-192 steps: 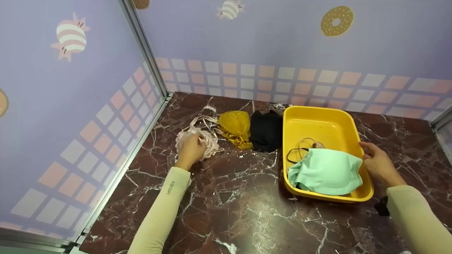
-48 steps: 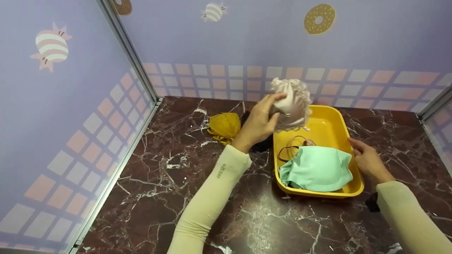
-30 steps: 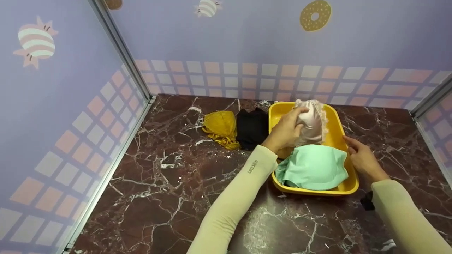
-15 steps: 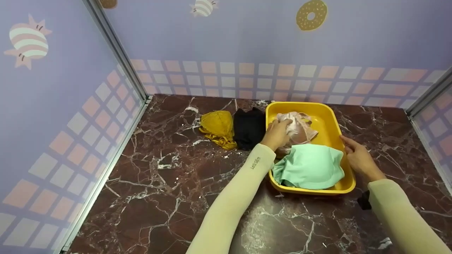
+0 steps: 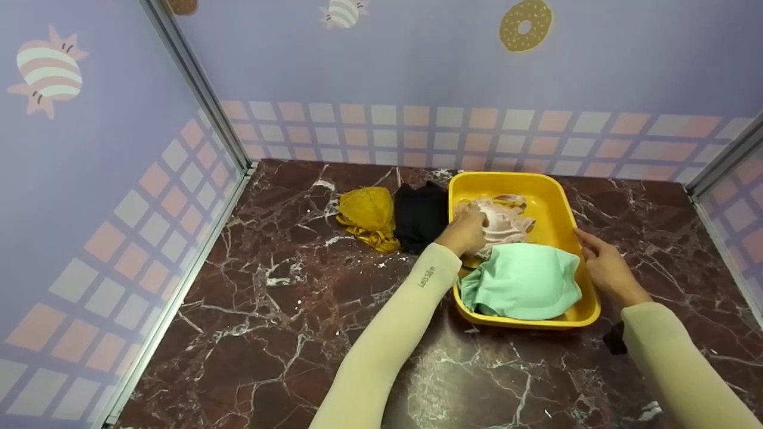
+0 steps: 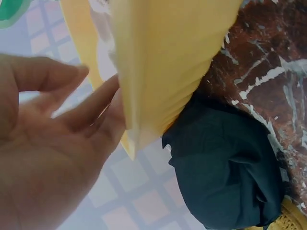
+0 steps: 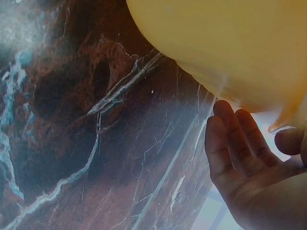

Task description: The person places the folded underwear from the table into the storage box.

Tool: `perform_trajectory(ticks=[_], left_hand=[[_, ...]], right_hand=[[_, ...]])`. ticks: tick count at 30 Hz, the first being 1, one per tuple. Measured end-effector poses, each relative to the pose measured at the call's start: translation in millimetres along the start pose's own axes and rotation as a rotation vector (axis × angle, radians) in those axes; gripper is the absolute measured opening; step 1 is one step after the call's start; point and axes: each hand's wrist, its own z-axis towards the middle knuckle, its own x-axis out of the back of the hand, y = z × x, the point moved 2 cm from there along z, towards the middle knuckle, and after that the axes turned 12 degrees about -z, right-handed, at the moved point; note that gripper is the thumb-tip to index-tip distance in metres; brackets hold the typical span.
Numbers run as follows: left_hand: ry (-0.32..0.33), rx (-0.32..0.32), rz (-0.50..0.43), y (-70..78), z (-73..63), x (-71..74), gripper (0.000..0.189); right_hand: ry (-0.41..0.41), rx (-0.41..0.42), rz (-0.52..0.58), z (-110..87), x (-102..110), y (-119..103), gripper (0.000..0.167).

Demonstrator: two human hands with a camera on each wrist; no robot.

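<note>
Inside the yellow tray (image 5: 554, 199), my left hand (image 5: 468, 231) rests on a folded pale pink lace bra (image 5: 503, 221). Seen from the left wrist, its fingers reach over the tray rim, thumb apart from them; the fingertips are hidden behind the wall. A folded mint green bra (image 5: 527, 280) lies at the near end of the tray, touching the pink one. My right hand (image 5: 613, 268) touches the tray's right rim from outside. The right wrist view shows its fingers (image 7: 220, 143) loosely bent beside the yellow wall, thumb apart.
Left of the tray, a folded black bra (image 5: 421, 217) lies against its wall, with a mustard yellow bra (image 5: 366, 208) beside it. All stand on a dark marbled tabletop (image 5: 286, 333). Patterned panels (image 5: 381, 65) close off the back and sides.
My left hand has carried the pink bra from the table's left into the tray, where it now lies flatter. The right hand has stayed at the rim; the head view has shifted.
</note>
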Motion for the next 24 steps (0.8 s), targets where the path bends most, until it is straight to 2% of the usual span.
perform_trajectory(ticks=[6,9,10,13,16,18,20,24], left_hand=[[-0.23,0.062,-0.072,-0.8,2.6,-11.6,0.046],[-0.304,0.058,-0.068,-1.4,4.7,-14.1,0.05],[-0.307,0.039,-0.071,-1.4,5.0,-13.9,0.05],[-0.246,-0.049,-0.08,-2.9,5.1,-8.3,0.052],[-0.125,-0.143,-0.133,-8.4,3.9,4.1,0.051],[-0.048,-0.179,-0.164,-14.6,2.5,14.1,0.049],[0.017,-0.191,-0.18,-24.6,0.5,24.3,0.048],[0.141,-0.181,-0.131,-53.2,-7.6,45.4,0.05]], right_hand=[[-0.001,-0.007,-0.007,0.1,-1,1,0.05],[-0.003,-0.014,-0.017,0.6,0,1,0.05],[-0.005,-0.017,-0.014,0.5,0,1,0.05],[-0.013,-0.02,0.002,-0.2,1,1,0.051],[-0.01,-0.007,0.007,-0.6,2,-2,0.051],[-0.009,-0.002,0.005,-0.9,2,-2,0.051],[-0.008,0.001,-0.005,-1.1,2,-2,0.051],[-0.015,-0.003,-0.01,-1.2,1,-1,0.051]])
